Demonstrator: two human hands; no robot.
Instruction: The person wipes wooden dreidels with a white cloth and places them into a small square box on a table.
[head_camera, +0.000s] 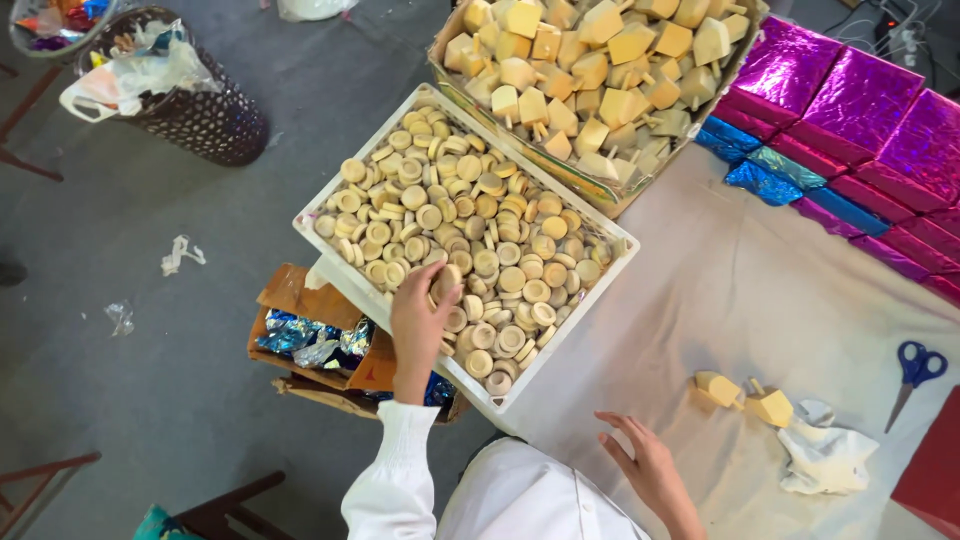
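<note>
My left hand (420, 325) reaches into a white tray (327, 258) filled with several small round wooden discs (480, 235), its fingers closed around a disc at the tray's near left side. My right hand (648, 462) rests open, fingers spread, on the white cloth-covered table (740, 290) near the front edge, holding nothing. Two pale wooden pointed pieces (745, 397) lie on the cloth to the right of that hand.
A cardboard box of larger wooden blocks (590, 80) stands behind the tray. Shiny magenta and blue wrapped boxes (850, 130) are stacked at the back right. Blue scissors (913, 372) and a crumpled white cloth (825, 455) lie right. A black bin (185, 100) stands on the floor, left.
</note>
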